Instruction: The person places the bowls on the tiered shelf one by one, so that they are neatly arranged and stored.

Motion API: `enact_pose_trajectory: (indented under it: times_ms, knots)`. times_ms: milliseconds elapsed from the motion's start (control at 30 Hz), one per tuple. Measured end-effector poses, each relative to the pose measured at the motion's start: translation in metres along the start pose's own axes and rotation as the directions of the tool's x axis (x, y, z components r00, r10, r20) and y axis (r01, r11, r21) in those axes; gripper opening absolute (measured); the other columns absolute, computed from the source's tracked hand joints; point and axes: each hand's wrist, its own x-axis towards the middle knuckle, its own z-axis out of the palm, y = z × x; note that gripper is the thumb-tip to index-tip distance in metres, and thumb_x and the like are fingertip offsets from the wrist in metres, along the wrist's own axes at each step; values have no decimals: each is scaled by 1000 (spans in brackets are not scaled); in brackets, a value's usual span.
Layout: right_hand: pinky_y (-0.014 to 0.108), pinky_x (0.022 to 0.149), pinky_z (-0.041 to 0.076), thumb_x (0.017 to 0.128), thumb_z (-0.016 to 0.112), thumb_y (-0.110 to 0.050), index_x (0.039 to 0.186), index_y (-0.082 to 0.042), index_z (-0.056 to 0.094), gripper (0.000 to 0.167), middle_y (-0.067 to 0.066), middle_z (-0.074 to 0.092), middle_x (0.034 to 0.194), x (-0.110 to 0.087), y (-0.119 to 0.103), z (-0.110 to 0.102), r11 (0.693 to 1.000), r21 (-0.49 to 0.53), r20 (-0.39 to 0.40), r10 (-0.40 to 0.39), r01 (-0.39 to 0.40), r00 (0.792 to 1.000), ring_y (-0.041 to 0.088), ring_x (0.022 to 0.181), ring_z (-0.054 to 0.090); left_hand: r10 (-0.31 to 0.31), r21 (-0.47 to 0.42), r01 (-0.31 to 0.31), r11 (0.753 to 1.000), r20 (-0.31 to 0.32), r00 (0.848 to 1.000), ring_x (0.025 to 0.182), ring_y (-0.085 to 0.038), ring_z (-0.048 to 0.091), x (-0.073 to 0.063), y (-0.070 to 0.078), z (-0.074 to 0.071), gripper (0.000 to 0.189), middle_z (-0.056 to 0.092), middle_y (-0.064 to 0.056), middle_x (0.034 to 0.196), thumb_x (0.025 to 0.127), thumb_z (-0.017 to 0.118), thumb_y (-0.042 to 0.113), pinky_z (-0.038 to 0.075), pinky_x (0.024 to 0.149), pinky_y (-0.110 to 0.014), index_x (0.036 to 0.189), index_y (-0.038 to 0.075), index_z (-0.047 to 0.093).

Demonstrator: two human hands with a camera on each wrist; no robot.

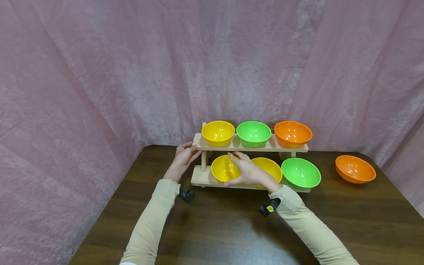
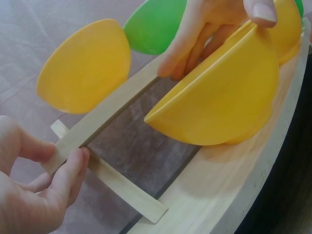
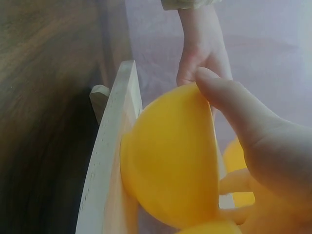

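A two-tier wooden rack (image 1: 207, 178) stands on the table with bowls on both tiers. My left hand (image 1: 182, 158) pinches the left end of its upper board (image 2: 105, 105), thumb on one side and fingers on the other. On the lower tier, my right hand (image 1: 248, 171) spans the leftmost yellow bowl (image 1: 220, 169). Its thumb (image 3: 222, 90) is on the near rim and its fingers reach across to the far side. This bowl's base sits on the lower board (image 3: 114, 146). A second yellow bowl (image 1: 269, 167) is partly hidden behind the right hand.
Upper-tier bowls are yellow (image 1: 218, 134), green (image 1: 253, 134) and orange (image 1: 293, 134). A green bowl (image 1: 301, 173) sits at the lower tier's right end. Another orange bowl (image 1: 355, 170) stands on the brown table (image 1: 225, 228), right of the rack. A pink curtain (image 1: 212, 66) hangs behind.
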Motion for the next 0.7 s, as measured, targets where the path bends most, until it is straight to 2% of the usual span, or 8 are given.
enact_pose_trajectory:
  times_ms: [167,400,700]
  knots:
    - [60,113,35,74,80,-49,149,-2,35,99,28,28,152,-7,1,-3,1000,-5,-40,-21,21,999,45,139,28,0,6,0,1000,6,1000,88,-11,63,-1,0,0,44,47,-25,136,100,49,5,57,89,-21,142,-5,39]
    - [61,110,39,74,82,-43,144,-4,44,88,28,35,148,-20,1,-9,997,-19,-103,-74,72,992,45,135,32,2,-18,-2,1000,13,1000,87,-10,63,-2,0,-1,43,46,-24,136,100,49,4,57,88,-21,141,-5,39]
    - [61,107,42,84,75,-30,136,-4,55,62,25,46,142,-36,7,-13,996,19,-192,-77,82,978,42,130,42,2,-21,-1,1000,13,1000,89,-10,63,-2,0,-1,43,47,-25,137,100,48,4,56,92,-22,141,-5,40]
